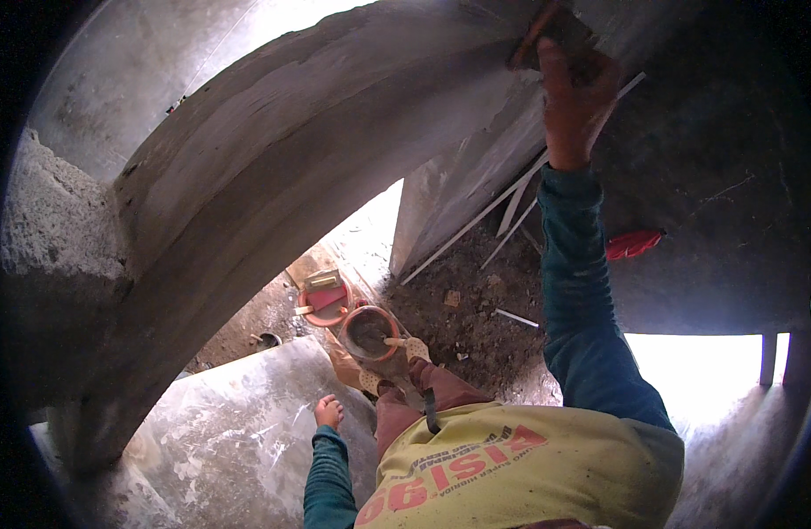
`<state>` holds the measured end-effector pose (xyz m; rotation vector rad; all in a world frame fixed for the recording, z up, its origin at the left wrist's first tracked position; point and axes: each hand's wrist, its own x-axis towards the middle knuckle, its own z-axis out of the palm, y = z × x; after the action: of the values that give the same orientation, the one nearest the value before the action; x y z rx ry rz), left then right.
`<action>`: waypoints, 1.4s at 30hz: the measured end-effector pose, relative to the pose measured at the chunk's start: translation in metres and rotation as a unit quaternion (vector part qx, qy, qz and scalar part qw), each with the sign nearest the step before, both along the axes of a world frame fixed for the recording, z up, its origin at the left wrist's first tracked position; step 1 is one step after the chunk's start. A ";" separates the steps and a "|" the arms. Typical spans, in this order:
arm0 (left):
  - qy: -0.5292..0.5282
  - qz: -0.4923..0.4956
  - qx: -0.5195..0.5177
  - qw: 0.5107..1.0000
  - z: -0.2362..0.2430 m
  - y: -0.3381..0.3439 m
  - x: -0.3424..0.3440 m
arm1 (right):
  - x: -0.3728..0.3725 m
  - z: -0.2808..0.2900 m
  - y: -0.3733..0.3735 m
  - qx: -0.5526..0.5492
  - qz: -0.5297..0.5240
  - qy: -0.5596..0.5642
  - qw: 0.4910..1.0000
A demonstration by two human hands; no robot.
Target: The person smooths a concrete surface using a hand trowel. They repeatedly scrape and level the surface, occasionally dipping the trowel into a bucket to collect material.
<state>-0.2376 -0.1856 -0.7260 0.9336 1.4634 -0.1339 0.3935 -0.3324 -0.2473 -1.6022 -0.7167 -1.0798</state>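
Observation:
High up at the right, my right hand (pixel 580 110) grips a dark plastering float (pixel 560 40) with an orange-brown edge. It is raised to the upper end of a grey plastered curved beam (pixel 317 132), and the float seems to be against its surface. The underside of the float is hidden. Low in the middle, my left hand (pixel 328 412) hangs with its fingers curled in and nothing showing in them. Below it is a pale, plaster-smeared slab (pixel 246 432); whether the hand touches it I cannot tell.
By my feet stands an orange-rimmed bucket (pixel 370 334) of grey mix, a handle sticking out. Beside it, another tub (pixel 313 317) holds a red block and a yellowish float. Pale strips (pixel 476 218) lean by a pillar. A red cloth-like thing (pixel 635 244) lies against the dark surface at right.

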 end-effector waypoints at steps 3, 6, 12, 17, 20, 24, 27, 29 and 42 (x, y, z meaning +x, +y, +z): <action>-0.031 0.003 -0.008 0.999 0.012 0.005 0.018 | 0.013 -0.019 -0.011 -0.037 0.013 -0.002 0.999; -0.041 -0.005 -0.018 0.999 0.021 0.006 0.028 | 0.014 -0.030 -0.020 0.042 0.069 0.155 0.985; 0.019 -0.032 -0.015 0.999 0.019 0.005 0.020 | -0.017 -0.002 -0.007 0.095 0.106 0.103 0.984; -0.016 0.011 -0.037 0.999 0.011 0.010 0.004 | -0.008 0.006 -0.005 0.041 0.001 0.167 0.985; -0.051 0.046 -0.070 0.995 0.009 0.013 -0.002 | 0.021 -0.013 -0.023 -0.161 -0.155 -0.021 0.974; -0.051 0.032 -0.054 0.997 0.000 0.015 -0.004 | 0.026 -0.024 -0.059 -0.206 -0.189 0.022 0.960; -0.080 0.059 -0.068 0.993 -0.014 0.015 -0.008 | -0.011 -0.005 -0.069 -0.114 -0.178 0.019 0.977; -0.117 0.060 -0.077 0.988 -0.022 0.013 -0.011 | -0.035 0.031 -0.069 -0.175 -0.228 -0.094 0.953; -0.053 0.092 -0.110 0.988 -0.064 -0.023 -0.035 | -0.096 0.115 -0.021 -0.477 -0.201 -0.334 0.788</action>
<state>-0.2722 -0.2087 -0.7895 0.6146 1.3956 -0.1061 0.2979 -0.3531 -0.1323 -2.2884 -1.6391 -1.8096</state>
